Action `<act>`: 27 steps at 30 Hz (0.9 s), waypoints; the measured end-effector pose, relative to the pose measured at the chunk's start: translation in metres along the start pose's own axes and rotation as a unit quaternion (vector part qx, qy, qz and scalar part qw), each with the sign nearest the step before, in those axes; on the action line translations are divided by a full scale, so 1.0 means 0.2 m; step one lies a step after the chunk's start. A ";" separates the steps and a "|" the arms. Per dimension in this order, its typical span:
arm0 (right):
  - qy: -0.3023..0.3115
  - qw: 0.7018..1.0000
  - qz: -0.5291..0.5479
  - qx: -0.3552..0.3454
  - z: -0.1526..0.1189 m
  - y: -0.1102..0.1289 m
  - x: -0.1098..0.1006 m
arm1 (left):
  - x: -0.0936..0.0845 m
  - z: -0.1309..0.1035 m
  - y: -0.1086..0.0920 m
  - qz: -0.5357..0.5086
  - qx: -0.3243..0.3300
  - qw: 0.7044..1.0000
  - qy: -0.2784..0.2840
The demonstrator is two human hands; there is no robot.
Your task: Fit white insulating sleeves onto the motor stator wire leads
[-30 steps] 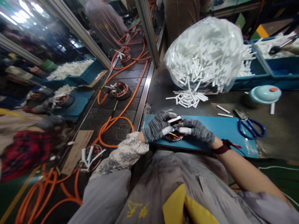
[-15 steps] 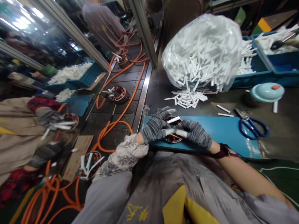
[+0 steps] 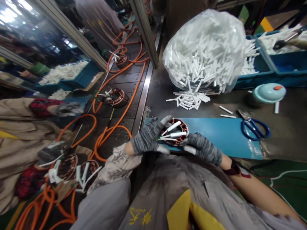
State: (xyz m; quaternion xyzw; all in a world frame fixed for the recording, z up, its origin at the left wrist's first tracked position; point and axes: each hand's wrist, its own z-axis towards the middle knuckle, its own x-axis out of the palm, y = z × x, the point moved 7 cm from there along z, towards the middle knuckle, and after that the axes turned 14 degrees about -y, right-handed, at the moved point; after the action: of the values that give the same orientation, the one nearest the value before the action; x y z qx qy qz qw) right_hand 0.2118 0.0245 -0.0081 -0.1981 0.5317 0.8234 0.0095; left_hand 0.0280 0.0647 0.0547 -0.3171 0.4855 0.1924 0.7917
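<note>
A ring-shaped motor stator (image 3: 185,125) with copper windings lies on a blue mat (image 3: 216,135) in front of me. White tubes (image 3: 178,134) sit on its leads, lying across the ring toward the left. My left hand (image 3: 150,135), in a grey glove with white fingertips, is at the stator's left side, thumb and fingers spread apart, nothing gripped. At the lower right of the ring is my right hand (image 3: 203,148), gloved alike; its fingers reach the rim and its thumb stands apart. Firm contact there is hard to make out.
Loose white tubes (image 3: 192,99) lie beyond the mat, below a full clear bag (image 3: 206,51). To the right are blue-handled scissors (image 3: 255,129) and a light-blue lidded container (image 3: 270,93). Left runs a conveyor with stators (image 3: 117,97) and orange hoses (image 3: 136,99). A co-worker's gloved hand (image 3: 69,109) is beyond.
My hands have come apart from the tubes over the stator to its two sides, uncovering the ring and leads. The co-worker's upper hand has left a stator, which now sits lower.
</note>
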 end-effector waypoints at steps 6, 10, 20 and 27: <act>-0.025 0.985 -0.147 -0.092 0.13 0.02 0.04 | 0.10 -0.07 0.07 0.116 -0.003 0.991 -0.066; -0.060 0.979 -0.195 -0.015 0.25 0.05 -0.03 | 0.16 -0.02 0.04 0.144 -0.040 0.986 -0.079; 0.052 0.977 -0.179 0.107 0.18 0.04 0.06 | 0.22 -0.05 0.00 0.158 -0.034 0.985 -0.066; -0.008 0.976 -0.139 0.167 0.10 -0.12 -0.06 | 0.24 -0.07 -0.11 0.117 0.012 0.987 -0.106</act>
State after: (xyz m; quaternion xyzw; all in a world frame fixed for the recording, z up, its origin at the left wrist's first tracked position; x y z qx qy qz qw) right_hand 0.2211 0.0546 -0.0174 -0.2586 0.6288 0.7154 0.1608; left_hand 0.0550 0.0388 0.0148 -0.2266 0.4347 0.3109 0.8143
